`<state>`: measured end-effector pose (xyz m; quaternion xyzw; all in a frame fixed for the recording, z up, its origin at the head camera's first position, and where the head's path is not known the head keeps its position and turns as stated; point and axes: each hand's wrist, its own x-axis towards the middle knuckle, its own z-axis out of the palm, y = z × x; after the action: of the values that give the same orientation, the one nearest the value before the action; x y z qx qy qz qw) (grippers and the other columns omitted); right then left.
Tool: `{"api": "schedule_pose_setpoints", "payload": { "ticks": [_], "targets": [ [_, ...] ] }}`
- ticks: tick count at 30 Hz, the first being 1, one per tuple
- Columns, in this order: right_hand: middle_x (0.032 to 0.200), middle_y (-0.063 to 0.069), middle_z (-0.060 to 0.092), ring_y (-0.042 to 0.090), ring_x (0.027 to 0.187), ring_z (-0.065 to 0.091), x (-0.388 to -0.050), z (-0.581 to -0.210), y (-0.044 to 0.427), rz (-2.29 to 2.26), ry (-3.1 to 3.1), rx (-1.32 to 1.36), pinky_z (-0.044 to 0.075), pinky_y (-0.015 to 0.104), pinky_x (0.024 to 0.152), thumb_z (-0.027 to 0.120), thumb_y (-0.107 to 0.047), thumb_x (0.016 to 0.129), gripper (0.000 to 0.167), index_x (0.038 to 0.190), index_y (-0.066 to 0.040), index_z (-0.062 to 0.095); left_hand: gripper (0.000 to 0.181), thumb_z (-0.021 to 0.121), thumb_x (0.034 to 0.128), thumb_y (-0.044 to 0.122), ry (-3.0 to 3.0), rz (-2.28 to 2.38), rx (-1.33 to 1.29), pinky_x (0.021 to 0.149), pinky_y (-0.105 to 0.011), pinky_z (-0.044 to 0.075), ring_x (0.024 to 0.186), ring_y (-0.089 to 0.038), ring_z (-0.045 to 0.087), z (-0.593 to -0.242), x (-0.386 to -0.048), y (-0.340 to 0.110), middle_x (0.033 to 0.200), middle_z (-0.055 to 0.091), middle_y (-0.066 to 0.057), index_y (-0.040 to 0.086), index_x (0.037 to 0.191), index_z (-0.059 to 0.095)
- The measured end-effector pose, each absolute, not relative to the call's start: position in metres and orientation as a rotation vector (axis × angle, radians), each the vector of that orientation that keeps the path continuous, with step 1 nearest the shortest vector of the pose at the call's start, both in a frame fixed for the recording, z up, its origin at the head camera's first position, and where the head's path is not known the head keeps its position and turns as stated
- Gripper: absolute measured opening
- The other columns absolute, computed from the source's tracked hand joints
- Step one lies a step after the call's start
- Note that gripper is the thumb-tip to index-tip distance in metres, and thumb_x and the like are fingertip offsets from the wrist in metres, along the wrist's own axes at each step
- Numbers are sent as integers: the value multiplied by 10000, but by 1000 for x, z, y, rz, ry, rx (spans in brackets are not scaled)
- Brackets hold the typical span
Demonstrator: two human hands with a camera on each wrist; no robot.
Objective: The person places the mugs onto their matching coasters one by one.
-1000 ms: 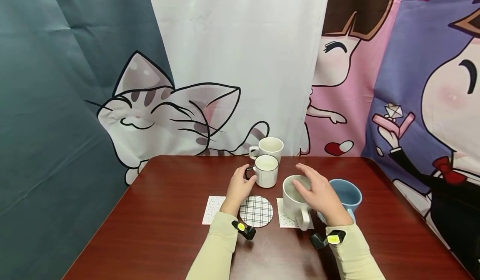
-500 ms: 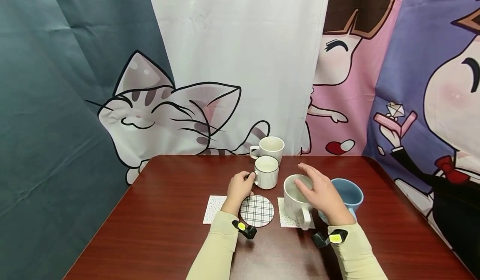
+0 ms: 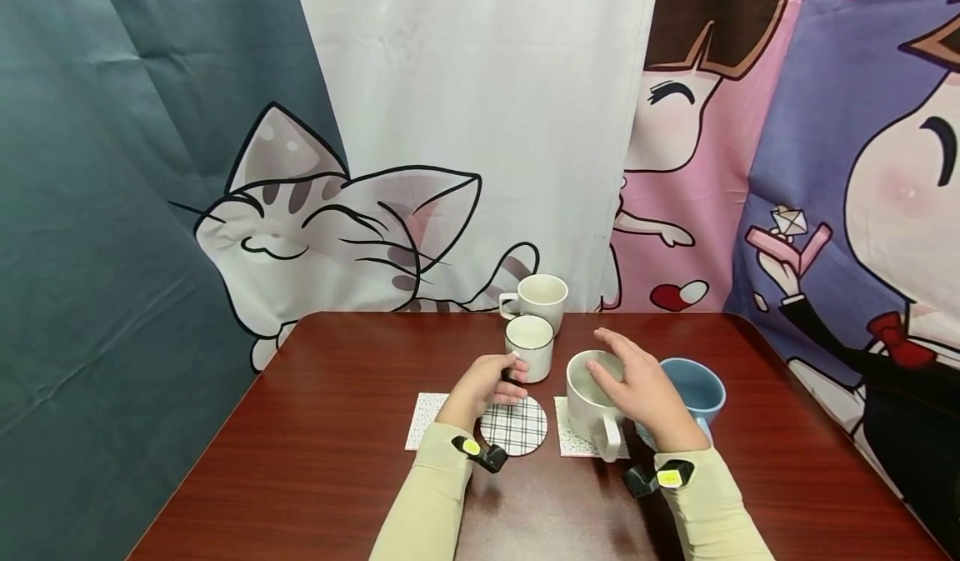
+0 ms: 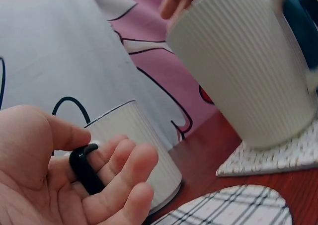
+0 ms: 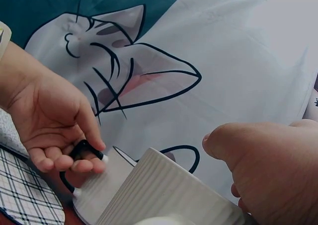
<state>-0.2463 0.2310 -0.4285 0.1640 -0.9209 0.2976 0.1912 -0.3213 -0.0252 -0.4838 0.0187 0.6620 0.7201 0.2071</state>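
My left hand (image 3: 483, 390) holds the black handle (image 4: 87, 173) of a small white ribbed mug (image 3: 531, 359), thumb and curled fingers around it. That mug stands upright just behind a round plaid coaster (image 3: 517, 432). On a square speckled coaster (image 3: 572, 446) to the right is a larger off-white ribbed mug (image 3: 587, 411), its handle toward me. Over its right rim hovers my right hand (image 3: 651, 390), with extended fingers; whether it touches the mug is unclear.
Behind the small mug stands another white mug (image 3: 542, 296). A blue mug (image 3: 693, 386) is partly hidden behind my right hand. Another square speckled coaster (image 3: 426, 419) lies left of the plaid one, partly under my left wrist. A printed curtain (image 3: 480, 86) borders the table's (image 3: 315, 428) far edge.
My left hand came from beside the small mug's handle to take hold of it, then turned palm inward. The mug shifted slightly left and toward me. My right hand stayed nearly still.
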Motion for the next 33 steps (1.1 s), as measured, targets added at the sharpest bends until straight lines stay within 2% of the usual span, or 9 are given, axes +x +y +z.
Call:
{"api": "schedule_pose_setpoints", "payload": {
  "ticks": [4, 11, 20, 27, 33],
  "targets": [
    [1466, 207, 522, 393, 1338, 496, -247, -428, 230, 841, -2590, 473, 389, 597, 1082, 696, -296, 954, 592, 1451, -33, 509, 336, 486, 1057, 265, 1717, 2051, 55, 644, -274, 571, 671, -130, 687, -483, -320, -26, 860, 664, -10, -6, 1122, 673],
    [1480, 189, 513, 383, 1355, 481, -248, -428, 229, 844, -2593, 501, 388, 591, 1086, 702, -293, 950, 594, 1453, -43, 510, 211, 504, 1041, 198, 1623, 2081, 89, 646, -232, 546, 683, -92, 668, -485, -318, -28, 850, 657, -12, 56, 1009, 657],
    [1476, 175, 522, 374, 1343, 498, -246, -428, 225, 829, -2594, 544, 405, 576, 1077, 711, -255, 942, 572, 1438, -40, 527, 229, 466, 1060, 208, 1599, 2145, 116, 623, -208, 509, 684, -86, 638, -464, -309, -37, 848, 647, -6, 83, 979, 640],
    [1483, 176, 517, 380, 1348, 500, -239, -425, 220, 784, -2589, 618, 421, 592, 1057, 727, -287, 929, 581, 1432, -67, 538, 229, 477, 1053, 184, 1564, 2178, 123, 584, -187, 505, 645, -61, 631, -443, -301, -52, 838, 656, 11, 115, 921, 651],
    [1446, 188, 551, 388, 1355, 496, -232, -422, 203, 699, -2557, 724, 406, 590, 1074, 735, -283, 913, 570, 1393, -22, 572, 247, 453, 1051, 146, 1509, 2184, 169, 588, -188, 537, 669, -65, 675, -432, -290, -64, 848, 672, 5, 125, 915, 658]
  ]
}}
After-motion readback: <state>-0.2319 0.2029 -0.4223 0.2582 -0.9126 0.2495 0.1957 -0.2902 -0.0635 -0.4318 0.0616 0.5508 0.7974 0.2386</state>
